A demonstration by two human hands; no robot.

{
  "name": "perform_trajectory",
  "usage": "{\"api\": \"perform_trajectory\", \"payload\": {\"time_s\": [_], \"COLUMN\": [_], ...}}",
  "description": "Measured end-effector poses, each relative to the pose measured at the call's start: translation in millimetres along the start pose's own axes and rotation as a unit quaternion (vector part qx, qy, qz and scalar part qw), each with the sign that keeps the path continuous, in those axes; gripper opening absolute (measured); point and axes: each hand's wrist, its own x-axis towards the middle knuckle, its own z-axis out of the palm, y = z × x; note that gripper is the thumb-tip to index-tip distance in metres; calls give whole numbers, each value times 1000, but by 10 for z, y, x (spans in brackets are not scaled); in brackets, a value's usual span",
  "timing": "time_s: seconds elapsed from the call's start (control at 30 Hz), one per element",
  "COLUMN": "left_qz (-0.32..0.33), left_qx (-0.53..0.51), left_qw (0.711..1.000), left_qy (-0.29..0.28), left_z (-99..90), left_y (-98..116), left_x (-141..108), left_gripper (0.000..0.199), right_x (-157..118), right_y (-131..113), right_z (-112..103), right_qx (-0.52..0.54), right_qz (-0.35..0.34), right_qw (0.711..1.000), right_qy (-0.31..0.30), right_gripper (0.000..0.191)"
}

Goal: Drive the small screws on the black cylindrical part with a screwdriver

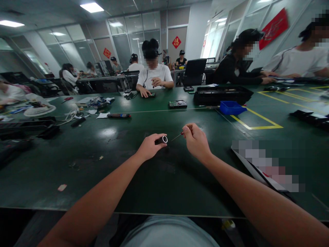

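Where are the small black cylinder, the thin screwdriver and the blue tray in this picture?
small black cylinder (pixel 162 139), head view, on its ring-shaped end face.
thin screwdriver (pixel 177 136), head view, on the bare metal shaft.
blue tray (pixel 231 108), head view, on its front wall.

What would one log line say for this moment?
left hand: holds small black tube | right hand: holds thin screwdriver, tip toward tube | green table

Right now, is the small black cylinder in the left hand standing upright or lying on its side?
On its side: the small black cylinder lies horizontal in the left hand, its bright ringed end facing the right hand.
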Motion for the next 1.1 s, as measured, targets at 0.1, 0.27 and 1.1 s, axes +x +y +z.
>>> {"api": "perform_trajectory", "payload": {"time_s": [0.1,0.27,1.1], "left_qz": [-23,-66,26], "left_qx": [-70,-261,232], "left_qw": [997,962,958], "left_qy": [24,53,-163], "left_z": [21,44,18], "left_y": [-22,-11,172], "left_x": [21,60,23], "left_gripper": [43,40,31], "right_x": [1,0,-16], "right_y": [2,7,23], "right_z": [-3,3,12], "right_qx": [-3,2,13], "right_qz": [-1,-2,0], "right_qw": [1000,1000,1000], "right_qy": [3,5,-13], "right_gripper": [22,23,24]}}
